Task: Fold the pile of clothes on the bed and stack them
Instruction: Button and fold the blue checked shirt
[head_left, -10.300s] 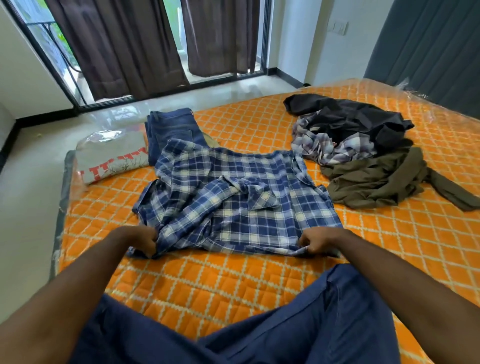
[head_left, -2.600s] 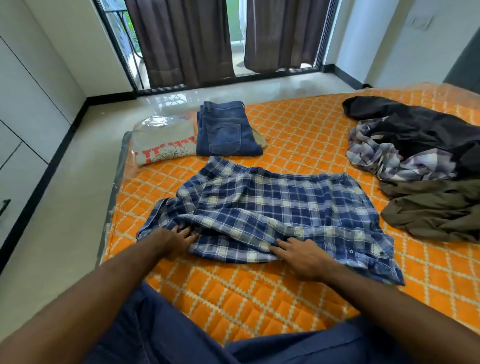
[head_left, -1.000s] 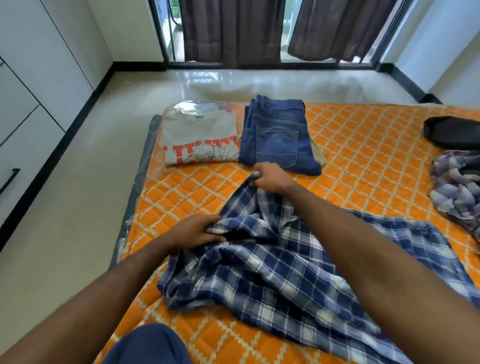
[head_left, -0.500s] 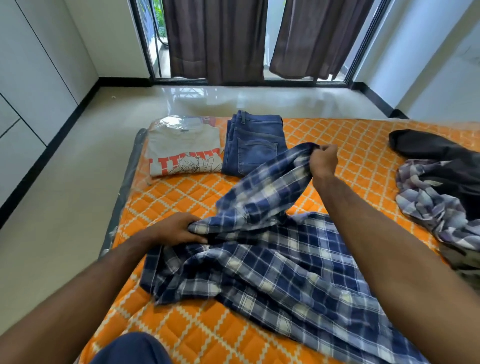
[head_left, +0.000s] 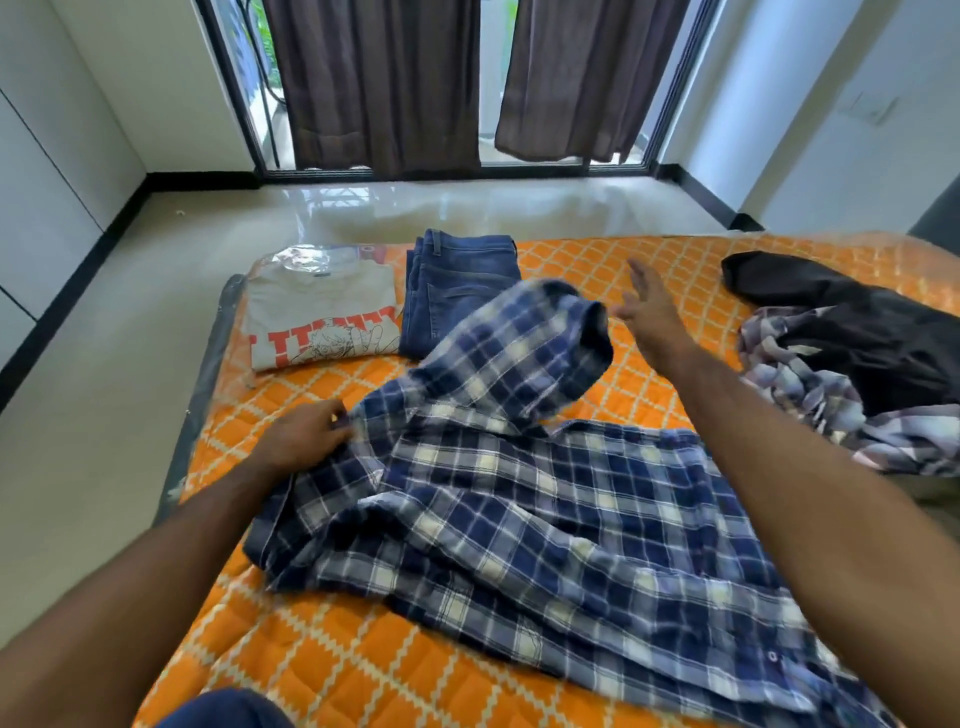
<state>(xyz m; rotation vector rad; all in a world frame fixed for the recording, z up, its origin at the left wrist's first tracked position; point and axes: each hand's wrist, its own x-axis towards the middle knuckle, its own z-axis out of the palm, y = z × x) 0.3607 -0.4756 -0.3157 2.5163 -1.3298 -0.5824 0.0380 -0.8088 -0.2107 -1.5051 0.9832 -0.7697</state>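
Head view: half a second back my right hand (head_left: 647, 312) was pinching the sleeve (head_left: 524, 353) of the blue plaid shirt (head_left: 545, 519) and lifting it; now that hand is off it, fingers spread wide and holding nothing, above the orange bed (head_left: 322, 660). The sleeve is caught mid-air and blurred, falling toward the shirt body, so I read this as a toss across the chest. My left hand (head_left: 306, 436) has not moved: it pinches the cloth at the near-left shoulder, pinning the fold line. The shirt lies rumpled across the middle of the bed. Folded jeans (head_left: 457, 291) and a folded white T-shirt (head_left: 322, 317) sit side by side beyond it; the unfolded pile (head_left: 852, 374) waits at right. First sleeve fold probably about done; smoothing and the other sleeve remain.
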